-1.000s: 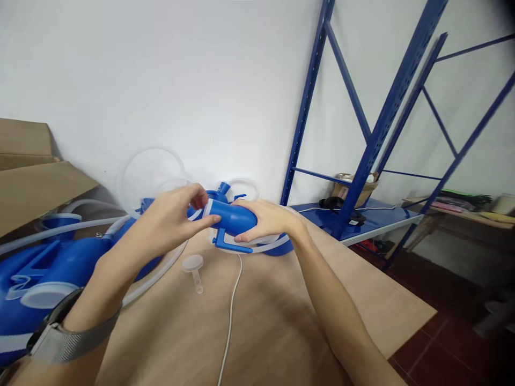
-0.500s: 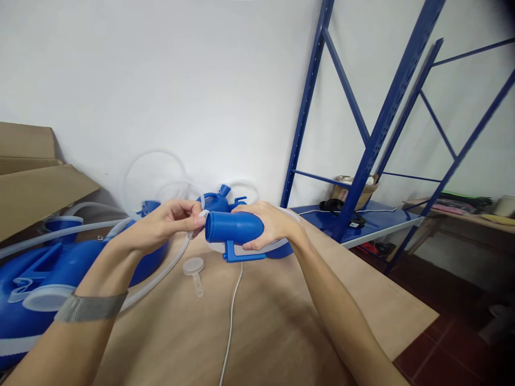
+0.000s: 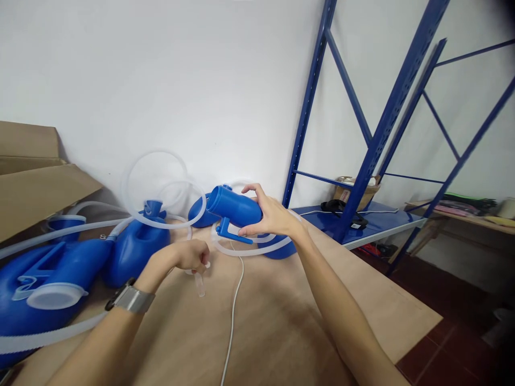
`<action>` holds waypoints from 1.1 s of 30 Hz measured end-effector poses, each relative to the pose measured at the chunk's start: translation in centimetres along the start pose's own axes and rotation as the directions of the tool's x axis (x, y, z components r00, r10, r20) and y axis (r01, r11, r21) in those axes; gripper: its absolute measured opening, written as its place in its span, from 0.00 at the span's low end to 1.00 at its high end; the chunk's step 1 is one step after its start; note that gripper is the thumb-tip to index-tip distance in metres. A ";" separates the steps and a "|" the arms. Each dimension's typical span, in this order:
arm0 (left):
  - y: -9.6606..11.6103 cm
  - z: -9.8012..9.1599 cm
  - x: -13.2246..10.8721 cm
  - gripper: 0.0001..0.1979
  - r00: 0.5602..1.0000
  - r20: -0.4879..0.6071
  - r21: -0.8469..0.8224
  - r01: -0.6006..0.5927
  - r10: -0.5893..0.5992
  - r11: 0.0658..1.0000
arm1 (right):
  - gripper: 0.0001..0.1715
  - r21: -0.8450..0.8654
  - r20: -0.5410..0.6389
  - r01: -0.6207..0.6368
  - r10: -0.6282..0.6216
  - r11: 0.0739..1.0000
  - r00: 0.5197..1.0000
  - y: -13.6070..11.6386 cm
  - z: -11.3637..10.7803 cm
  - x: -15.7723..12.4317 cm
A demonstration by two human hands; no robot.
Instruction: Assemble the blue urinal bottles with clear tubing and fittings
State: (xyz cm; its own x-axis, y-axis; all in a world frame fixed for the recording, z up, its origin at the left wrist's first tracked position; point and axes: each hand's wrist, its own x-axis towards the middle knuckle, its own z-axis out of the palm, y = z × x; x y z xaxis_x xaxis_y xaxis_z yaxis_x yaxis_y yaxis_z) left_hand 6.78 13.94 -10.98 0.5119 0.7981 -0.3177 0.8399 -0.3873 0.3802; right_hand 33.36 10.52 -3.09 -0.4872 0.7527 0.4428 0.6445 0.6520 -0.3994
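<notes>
My right hand (image 3: 270,214) grips a blue plastic tube-shaped part (image 3: 237,208) with a small handle, held tilted above the wooden table (image 3: 281,316). A clear hose (image 3: 249,250) loops under and around it. My left hand (image 3: 189,256) is down on the table with its fingers curled over a small clear funnel-shaped piece (image 3: 199,283), whose stem sticks out below the hand. A metal-mesh watch band sits on my left wrist.
Blue plastic vessels (image 3: 52,276) with clear hoses (image 3: 155,185) lie at the left. A cardboard box (image 3: 36,177) stands at the far left. A white cable (image 3: 231,321) runs down the table. Blue metal shelving (image 3: 374,139) stands at the right over a dark red floor.
My left hand let go of the blue part's end and dropped to the clear funnel piece on the table. My right hand lifted and tilted the blue part upward.
</notes>
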 end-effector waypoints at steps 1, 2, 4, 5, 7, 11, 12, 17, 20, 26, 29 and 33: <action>0.2 0.4 0.3 0.14 1.000 0.006 0.003 0.005 -0.005 1.000 | 0.57 0.001 0.010 -0.012 0.012 1.000 1.000 0.0 0.1 0.1; 0.5 0.5 0.4 0.15 1.000 0.005 0.002 -0.001 0.001 1.000 | 0.58 -0.004 0.019 -0.016 0.016 1.000 1.000 0.0 0.2 0.1; 1.1 -0.1 -0.2 0.17 0.999 -0.030 -0.017 -0.045 0.044 0.999 | 0.58 -0.027 0.020 -0.013 0.014 1.000 1.000 -0.1 0.3 0.2; 1.4 -0.7 -0.9 0.18 0.995 -0.075 -0.031 -0.073 0.071 0.997 | 0.58 -0.042 0.009 -0.012 0.012 0.999 1.000 -0.1 0.3 0.2; 1.8 -2.4 -2.5 0.21 0.971 -0.213 -0.050 -0.122 0.109 0.991 | 0.57 -0.062 -0.017 -0.014 0.013 0.998 1.000 -0.1 0.3 0.2; 1.6 -4.9 -5.5 0.23 0.932 -0.342 -0.077 -0.154 0.119 0.985 | 0.55 -0.050 -0.030 -0.013 0.012 0.999 0.999 -0.1 0.3 0.3; 1.4 -5.1 -5.9 0.23 0.937 -0.330 -0.084 -0.146 0.111 0.986 | 0.55 -0.045 -0.033 -0.013 0.012 0.999 0.999 -0.1 0.4 0.4; 1.3 -5.2 -6.8 0.30 0.877 -0.477 -0.252 -0.208 0.066 0.945 | 0.54 -0.047 -0.061 -0.014 0.011 0.999 0.998 0.1 0.8 0.6; 2.4 -5.1 -7.3 0.37 0.803 -0.596 -0.467 -0.368 0.021 0.804 | 0.52 -0.045 -0.075 0.016 -0.019 0.999 0.997 -0.2 1.2 0.6; 4.8 -4.0 -6.5 0.43 0.705 -0.708 -0.424 -0.374 -0.045 0.825 | 0.48 -0.070 -0.114 0.136 -0.143 0.988 0.983 -0.5 2.8 1.1; 5.2 -3.9 -5.8 0.33 0.561 -0.818 -0.399 -0.395 -0.127 0.828 | 0.47 -0.010 -0.207 0.236 -0.232 0.972 0.950 0.5 3.2 1.5; 5.2 -4.4 -6.3 0.26 0.496 -0.832 -0.483 -0.430 -0.248 0.763 | 0.25 -0.036 -0.345 0.305 -0.299 0.952 0.890 1.9 3.0 1.8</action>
State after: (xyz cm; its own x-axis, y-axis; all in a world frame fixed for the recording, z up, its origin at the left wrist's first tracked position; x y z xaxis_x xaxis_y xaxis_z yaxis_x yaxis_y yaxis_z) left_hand 7.11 8.97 -3.19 -0.1048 0.8758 0.4712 0.3337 -0.4154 0.8462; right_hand 31.99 13.38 -5.44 -0.4228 0.4440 0.7900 0.4854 0.8471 -0.2163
